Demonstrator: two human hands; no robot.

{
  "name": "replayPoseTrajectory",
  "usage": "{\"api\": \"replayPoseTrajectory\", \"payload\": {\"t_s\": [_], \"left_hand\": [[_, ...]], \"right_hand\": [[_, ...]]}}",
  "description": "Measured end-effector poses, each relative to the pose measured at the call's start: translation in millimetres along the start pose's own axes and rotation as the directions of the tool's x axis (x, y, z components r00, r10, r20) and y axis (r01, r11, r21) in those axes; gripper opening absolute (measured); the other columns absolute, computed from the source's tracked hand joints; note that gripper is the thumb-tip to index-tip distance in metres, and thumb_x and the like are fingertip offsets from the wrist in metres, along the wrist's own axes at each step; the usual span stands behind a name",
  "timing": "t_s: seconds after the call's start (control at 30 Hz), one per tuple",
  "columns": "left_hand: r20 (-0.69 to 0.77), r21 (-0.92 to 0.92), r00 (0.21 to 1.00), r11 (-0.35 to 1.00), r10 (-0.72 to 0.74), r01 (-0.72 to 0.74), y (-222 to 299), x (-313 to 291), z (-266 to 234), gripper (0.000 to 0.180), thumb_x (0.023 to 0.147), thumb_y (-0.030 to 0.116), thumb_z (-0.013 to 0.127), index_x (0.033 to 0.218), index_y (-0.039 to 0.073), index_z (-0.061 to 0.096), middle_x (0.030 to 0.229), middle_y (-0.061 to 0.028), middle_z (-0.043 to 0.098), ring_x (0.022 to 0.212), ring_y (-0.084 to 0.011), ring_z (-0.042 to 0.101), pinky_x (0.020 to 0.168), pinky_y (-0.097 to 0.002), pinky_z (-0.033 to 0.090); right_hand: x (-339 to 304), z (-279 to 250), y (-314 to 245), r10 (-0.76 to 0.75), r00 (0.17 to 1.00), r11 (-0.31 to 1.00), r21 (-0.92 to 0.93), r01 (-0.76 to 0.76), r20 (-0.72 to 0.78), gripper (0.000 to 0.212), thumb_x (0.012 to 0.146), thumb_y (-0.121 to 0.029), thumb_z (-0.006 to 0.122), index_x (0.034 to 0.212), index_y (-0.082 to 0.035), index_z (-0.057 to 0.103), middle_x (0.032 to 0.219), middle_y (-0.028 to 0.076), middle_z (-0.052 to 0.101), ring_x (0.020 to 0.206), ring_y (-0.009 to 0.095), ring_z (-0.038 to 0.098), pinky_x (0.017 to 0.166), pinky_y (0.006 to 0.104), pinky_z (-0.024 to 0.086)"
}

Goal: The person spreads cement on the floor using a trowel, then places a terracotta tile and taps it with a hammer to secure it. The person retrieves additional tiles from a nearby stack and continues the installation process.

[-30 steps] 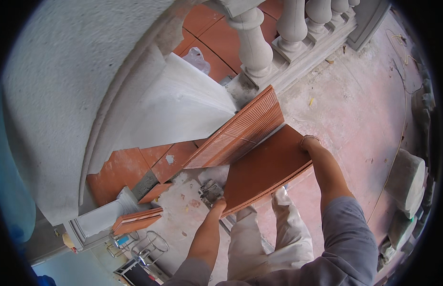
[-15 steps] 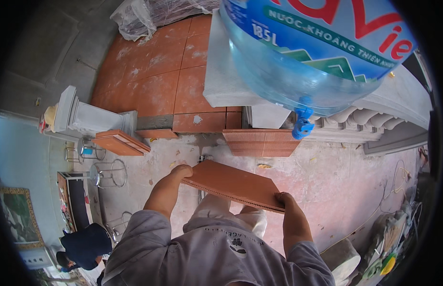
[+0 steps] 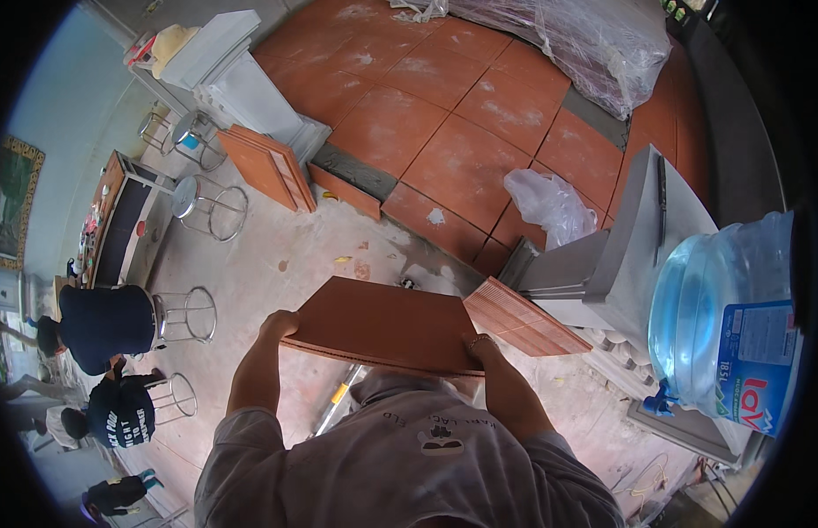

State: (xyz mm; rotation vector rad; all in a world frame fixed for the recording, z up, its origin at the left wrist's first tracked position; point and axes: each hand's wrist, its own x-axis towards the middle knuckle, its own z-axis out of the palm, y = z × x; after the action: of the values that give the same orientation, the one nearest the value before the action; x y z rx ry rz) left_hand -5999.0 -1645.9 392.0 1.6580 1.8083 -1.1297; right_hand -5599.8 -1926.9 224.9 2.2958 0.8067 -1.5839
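A large terracotta floor tile (image 3: 383,321) lies nearly flat in front of my chest, its ribbed edge toward me. My left hand (image 3: 281,324) is closed on its left end, and my right hand (image 3: 481,348) grips its right end. The fingers beneath are hidden. Beyond it, a raised floor of laid terracotta tiles (image 3: 457,145) has a strip of grey mortar (image 3: 352,172) bare near its front edge. More tiles (image 3: 261,167) lean by a grey-white pillar (image 3: 250,88), and ribbed-backed tiles (image 3: 528,319) lean at the right.
On the right ledge (image 3: 638,229) stand a big blue water bottle (image 3: 686,308) with a tap and a long dark tool (image 3: 662,207). A plastic bag (image 3: 554,207) and a plastic-wrapped bulk (image 3: 594,44) lie on the tiles. Metal stools (image 3: 206,207) and people (image 3: 105,326) are at left.
My view has turned and moved, so the bottle now sits at the lower right and more raised floor shows. Both hands still hold the tile, now seen more from above.
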Motion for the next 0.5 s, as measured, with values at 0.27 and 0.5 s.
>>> {"api": "replayPoseTrajectory", "payload": {"t_s": [0.27,0.5], "left_hand": [[0.12,-0.493,0.973,0.839,-0.197,0.231,-73.8,-2.5,84.2,0.065,0.096,0.052,0.037,0.117,-0.004,0.062,0.123,-0.0273,0.058,0.117,-0.0364,0.056,0.098,-0.0444,0.043],[0.278,-0.605,0.934,0.714,-0.224,0.351,-27.1,-9.3,62.7,0.064,0.096,0.049,0.039,0.125,-0.005,0.057,0.132,-0.0268,0.053,0.129,-0.0369,0.047,0.106,-0.043,0.035]], "right_hand": [[20.3,-143.2,-171.7,-0.225,0.965,0.805,-0.532,0.262,0.135,0.038,0.091,-0.012,0.05,0.128,-0.01,0.059,0.142,0.009,0.049,0.126,0.027,0.052,0.097,0.0463,0.049],[42.1,-240.9,-244.3,-0.22,0.938,0.642,-0.684,0.346,0.268,0.042,0.095,-0.015,0.045,0.137,-0.022,0.05,0.144,0.005,0.045,0.134,0.028,0.043,0.103,0.0502,0.045]]}}
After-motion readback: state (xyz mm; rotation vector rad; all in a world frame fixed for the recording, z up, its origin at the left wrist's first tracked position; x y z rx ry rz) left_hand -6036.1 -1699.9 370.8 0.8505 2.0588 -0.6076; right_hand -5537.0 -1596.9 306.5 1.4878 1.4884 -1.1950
